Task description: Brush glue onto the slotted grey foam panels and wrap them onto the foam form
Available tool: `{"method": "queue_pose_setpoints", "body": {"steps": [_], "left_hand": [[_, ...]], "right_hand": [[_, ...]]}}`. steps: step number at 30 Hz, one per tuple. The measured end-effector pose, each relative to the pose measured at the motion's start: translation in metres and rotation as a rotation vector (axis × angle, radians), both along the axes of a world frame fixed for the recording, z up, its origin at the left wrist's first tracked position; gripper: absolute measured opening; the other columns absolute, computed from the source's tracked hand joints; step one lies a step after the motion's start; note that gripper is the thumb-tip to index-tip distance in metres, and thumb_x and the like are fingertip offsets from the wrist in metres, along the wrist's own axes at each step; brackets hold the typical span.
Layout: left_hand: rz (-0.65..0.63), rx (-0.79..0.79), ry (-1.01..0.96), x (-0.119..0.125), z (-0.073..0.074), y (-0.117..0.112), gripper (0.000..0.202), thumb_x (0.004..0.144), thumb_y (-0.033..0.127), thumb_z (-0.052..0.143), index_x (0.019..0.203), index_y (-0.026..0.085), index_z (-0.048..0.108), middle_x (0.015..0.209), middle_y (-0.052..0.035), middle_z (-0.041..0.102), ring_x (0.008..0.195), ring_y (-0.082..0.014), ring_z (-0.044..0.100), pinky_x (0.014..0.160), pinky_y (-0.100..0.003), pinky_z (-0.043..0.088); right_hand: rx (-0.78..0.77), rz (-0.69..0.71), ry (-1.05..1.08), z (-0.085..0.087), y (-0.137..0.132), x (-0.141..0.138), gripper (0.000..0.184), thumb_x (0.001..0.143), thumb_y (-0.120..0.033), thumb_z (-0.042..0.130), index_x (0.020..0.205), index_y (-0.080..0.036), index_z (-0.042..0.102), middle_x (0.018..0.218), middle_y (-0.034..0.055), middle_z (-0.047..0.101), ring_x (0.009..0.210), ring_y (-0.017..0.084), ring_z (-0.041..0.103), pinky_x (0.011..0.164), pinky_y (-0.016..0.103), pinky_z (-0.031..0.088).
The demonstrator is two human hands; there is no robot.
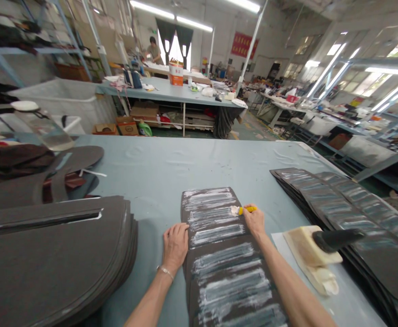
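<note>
A long dark panel [215,247] lies in front of me, streaked crosswise with bands of white paste. My right hand [254,221] is closed around the yellow handle of a small brush [247,210]. Its whitened tip touches the panel's upper right part, on one of the pasted bands. At the panel's left edge rests my left hand [176,244], palm down with its fingers laid out flat, a bracelet on the wrist. More panels seem to lie beneath the top one, since its left edge looks layered.
Stacked dark rounded pieces [56,263] stand at the left. On the right, a pile of streaked panels [338,218] lies beyond a cream-coloured container [307,245] with a black spout-like part. A clear jar [44,125] stands back left. Behind another table, a person [153,51] works.
</note>
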State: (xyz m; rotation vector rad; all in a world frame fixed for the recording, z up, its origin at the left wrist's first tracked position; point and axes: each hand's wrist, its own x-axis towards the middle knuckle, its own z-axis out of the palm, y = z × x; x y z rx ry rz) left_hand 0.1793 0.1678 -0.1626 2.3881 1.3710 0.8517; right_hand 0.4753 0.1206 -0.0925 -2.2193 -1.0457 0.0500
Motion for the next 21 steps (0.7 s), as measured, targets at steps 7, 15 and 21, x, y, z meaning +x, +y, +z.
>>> {"method": "queue_pose_setpoints", "body": {"steps": [7, 15, 21], "left_hand": [[-0.002, -0.006, 0.005, 0.001, 0.001, 0.000, 0.026, 0.090, 0.019, 0.038, 0.105, 0.026, 0.058, 0.109, -0.0046, 0.062, 0.108, -0.0204, 0.051, 0.095, -0.039, 0.033], [-0.007, -0.035, -0.011, -0.004, 0.003, 0.000, 0.025, 0.091, 0.020, 0.038, 0.106, 0.026, 0.057, 0.110, -0.0031, 0.062, 0.108, -0.0198, 0.050, 0.096, -0.040, 0.032], [0.086, -0.051, -0.097, 0.004, 0.003, 0.010, 0.023, 0.091, 0.023, 0.038, 0.104, 0.025, 0.057, 0.106, -0.0046, 0.063, 0.104, -0.0200, 0.052, 0.094, -0.039, 0.033]], "right_hand": [[0.163, 0.412, 0.190, 0.000, 0.037, -0.117, 0.023, 0.078, -0.034, 0.046, 0.081, -0.021, 0.064, 0.066, -0.0017, 0.060, 0.057, 0.012, 0.050, 0.059, 0.022, 0.037], [0.061, 0.135, 0.166, -0.007, 0.016, -0.028, 0.026, 0.070, -0.037, 0.048, 0.076, -0.019, 0.065, 0.059, -0.0010, 0.057, 0.054, 0.014, 0.048, 0.056, 0.024, 0.035], [0.090, 0.111, 0.025, 0.012, 0.035, -0.032, 0.026, 0.073, -0.037, 0.045, 0.077, -0.020, 0.064, 0.058, 0.0000, 0.057, 0.054, 0.014, 0.047, 0.057, 0.024, 0.034]]}}
